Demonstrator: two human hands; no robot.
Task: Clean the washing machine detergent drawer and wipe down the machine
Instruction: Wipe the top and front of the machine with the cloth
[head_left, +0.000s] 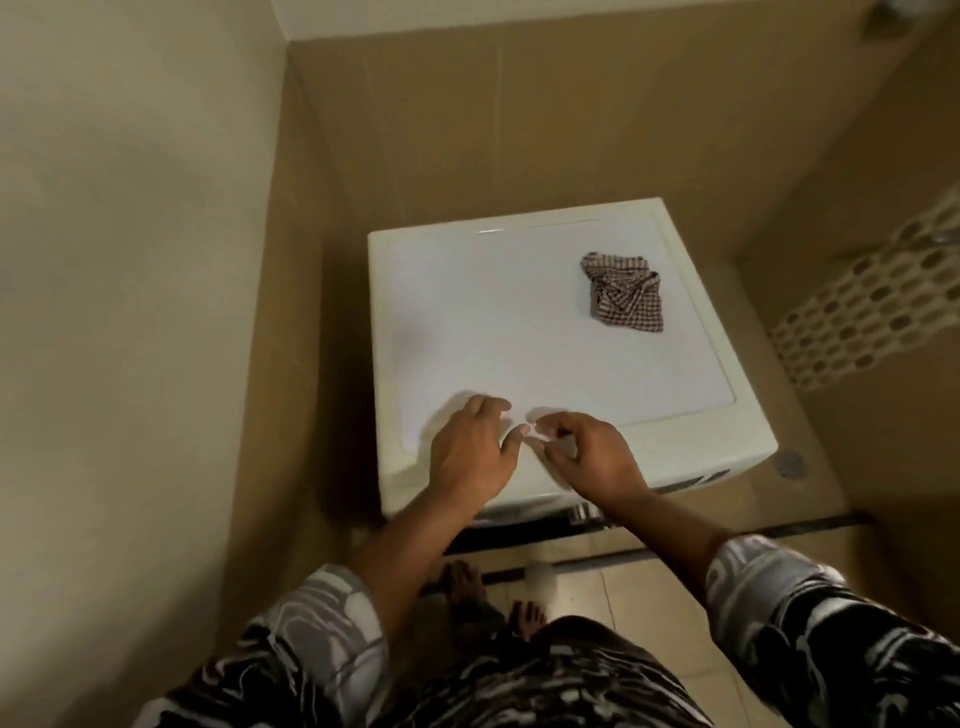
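Observation:
A white washing machine (519, 332) stands in a tiled corner, seen from above. A crumpled brown-and-white checked cloth (626, 296) lies on its top toward the back right. My left hand (470, 447) hovers over the front edge of the top with loosely curled fingers, holding nothing. My right hand (587, 454) is beside it, fingers loosely curled, thumb and forefinger close together; nothing is visible between them. The two hands' fingertips nearly meet. The machine's front panel is mostly hidden below its top edge, and the detergent drawer is out of sight.
Beige tiled walls close in behind and to the left of the machine. A perforated white plastic basket (872, 306) stands to the right. A floor drain (789, 464) sits by the machine's right front corner. My bare feet (493, 597) stand on the tiled floor.

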